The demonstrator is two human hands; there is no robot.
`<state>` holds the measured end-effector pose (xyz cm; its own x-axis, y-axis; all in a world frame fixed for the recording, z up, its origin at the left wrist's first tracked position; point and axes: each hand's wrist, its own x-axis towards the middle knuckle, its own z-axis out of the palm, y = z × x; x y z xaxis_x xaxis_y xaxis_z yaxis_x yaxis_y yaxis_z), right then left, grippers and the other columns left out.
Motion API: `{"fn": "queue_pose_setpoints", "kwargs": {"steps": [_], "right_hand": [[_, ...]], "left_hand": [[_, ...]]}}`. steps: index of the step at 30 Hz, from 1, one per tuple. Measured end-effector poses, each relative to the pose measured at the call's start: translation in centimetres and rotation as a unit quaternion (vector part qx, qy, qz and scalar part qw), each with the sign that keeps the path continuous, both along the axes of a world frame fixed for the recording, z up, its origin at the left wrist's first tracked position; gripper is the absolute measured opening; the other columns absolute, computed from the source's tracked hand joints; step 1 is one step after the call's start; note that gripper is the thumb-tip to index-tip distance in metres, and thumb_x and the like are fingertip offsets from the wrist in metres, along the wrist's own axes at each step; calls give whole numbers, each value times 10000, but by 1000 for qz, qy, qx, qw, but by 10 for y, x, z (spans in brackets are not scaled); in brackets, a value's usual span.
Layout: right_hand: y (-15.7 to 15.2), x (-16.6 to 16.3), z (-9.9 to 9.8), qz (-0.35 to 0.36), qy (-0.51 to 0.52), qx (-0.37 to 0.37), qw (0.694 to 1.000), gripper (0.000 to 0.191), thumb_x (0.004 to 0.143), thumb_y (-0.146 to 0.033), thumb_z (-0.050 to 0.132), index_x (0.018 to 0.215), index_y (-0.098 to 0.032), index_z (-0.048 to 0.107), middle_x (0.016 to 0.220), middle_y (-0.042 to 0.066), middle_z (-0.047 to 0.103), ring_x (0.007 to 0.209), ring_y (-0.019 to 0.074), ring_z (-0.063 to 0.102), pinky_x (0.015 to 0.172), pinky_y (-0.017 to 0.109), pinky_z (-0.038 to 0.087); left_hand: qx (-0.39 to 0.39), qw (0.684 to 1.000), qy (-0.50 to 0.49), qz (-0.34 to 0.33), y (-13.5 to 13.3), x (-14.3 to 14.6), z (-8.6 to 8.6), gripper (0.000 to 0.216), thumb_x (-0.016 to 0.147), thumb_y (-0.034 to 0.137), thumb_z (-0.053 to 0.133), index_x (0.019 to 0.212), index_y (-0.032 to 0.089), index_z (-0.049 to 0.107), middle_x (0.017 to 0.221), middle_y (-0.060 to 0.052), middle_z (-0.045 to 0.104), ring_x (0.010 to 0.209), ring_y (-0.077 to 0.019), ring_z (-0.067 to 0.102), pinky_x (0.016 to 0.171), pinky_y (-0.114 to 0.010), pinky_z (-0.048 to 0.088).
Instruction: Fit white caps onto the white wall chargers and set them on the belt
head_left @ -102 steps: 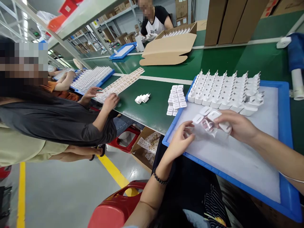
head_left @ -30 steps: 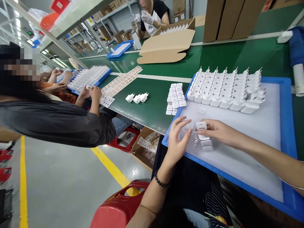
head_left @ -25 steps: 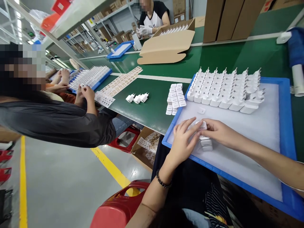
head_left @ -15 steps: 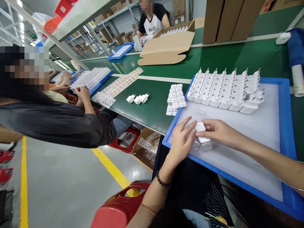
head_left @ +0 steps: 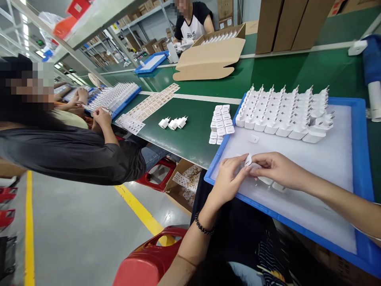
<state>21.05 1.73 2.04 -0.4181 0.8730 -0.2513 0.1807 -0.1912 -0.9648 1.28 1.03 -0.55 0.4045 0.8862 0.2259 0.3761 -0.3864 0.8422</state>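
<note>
Both my hands meet over the near left part of a blue tray [head_left: 361,143] lined with white foam. My left hand [head_left: 229,178] pinches a small white charger plug [head_left: 248,160] and clear film at it. My right hand [head_left: 276,170] is closed on the same plug from the right. Two more white plugs [head_left: 272,183] lie flat under my right hand. Rows of white plugs [head_left: 285,113] stand prongs-up at the far end of the tray. One loose small white piece [head_left: 253,139] lies between them and my hands.
A stack of white plugs [head_left: 220,124] and three loose plugs [head_left: 173,123] lie on the green belt [head_left: 190,135]. Label sheets [head_left: 150,105] lie further left. A person in a dark top [head_left: 74,153] works at another blue tray [head_left: 114,97]. An open cardboard box [head_left: 212,55] stands far off, with another person behind it.
My hands moved the plug in clear film down toward the tray's near edge and set plugs flat there. Now both hands pinch one plug closer together. The person on the left shifted hands to the tray.
</note>
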Motion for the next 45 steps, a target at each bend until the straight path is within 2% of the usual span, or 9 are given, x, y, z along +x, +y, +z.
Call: {"fn": "queue_pose_setpoints", "kwargs": {"steps": [4,9,12,15,18,27,32,38,45], "right_hand": [[-4,-2,5,39,6,13,999,106,807,-279,680,836,-200,743,740,0,689,766,213,655,755,355,496],[-5,-3,5,37,20,16,999,91,804,-278,688,786,-195,718,729,-2,670,737,196,621,704,338,475],[-4,-3,4,45,29,6,999,70,786,-256,695,795,-193,724,787,9,710,771,197,641,752,345,493],[-2,-3,4,48,42,-27,998,134,760,-269,729,863,-186,752,768,2,710,725,191,658,761,357,526],[0,-2,5,56,64,-71,994,198,723,-301,780,881,-185,755,754,2,725,697,191,681,740,356,555],[7,7,3,93,43,-117,988,198,723,-319,795,864,-192,738,686,-1,724,638,181,659,643,327,527],[5,4,-5,1,-25,-88,996,550,766,-416,775,1256,-216,627,660,-34,697,573,191,630,562,310,445],[-3,-2,1,-26,-64,23,997,660,829,-418,740,1429,-256,518,841,7,753,787,243,694,726,352,498],[-8,-3,9,-18,-52,54,997,623,848,-329,708,1450,-274,553,847,23,780,817,263,730,804,376,551]], "left_hand": [[-32,999,-34,24,1,-1,1,398,1080,460,469,1177,204,759,1203,-107,801,1148,-280,720,1066,-436,489],[-22,999,18,-37,1,1,7,433,1030,540,549,1257,214,720,1181,-108,795,1162,-296,701,1111,-457,426],[-34,998,29,-55,1,3,8,460,1082,526,416,1075,212,751,1021,-82,797,1023,-255,708,1045,-419,450],[-41,999,-7,-5,-1,3,3,598,1088,565,333,792,184,687,825,-75,732,825,-216,659,894,-370,494],[-82,989,-95,78,-3,2,-3,647,1057,634,373,689,175,640,714,-58,675,696,-186,607,744,-330,505],[-125,927,-272,224,3,4,-10,539,1065,507,411,996,135,795,959,-127,828,987,-259,772,986,-425,566],[-28,971,-160,177,1,0,-8,368,983,365,644,1323,230,679,1403,-118,697,1311,-264,641,1101,-427,501],[83,994,-22,62,-4,4,-2,166,1001,279,636,1058,233,784,1162,-94,745,1139,-247,676,1057,-436,506],[19,998,-43,30,-3,5,-3,218,1011,323,633,1083,197,795,1110,-116,798,1063,-252,738,977,-404,561]]}}
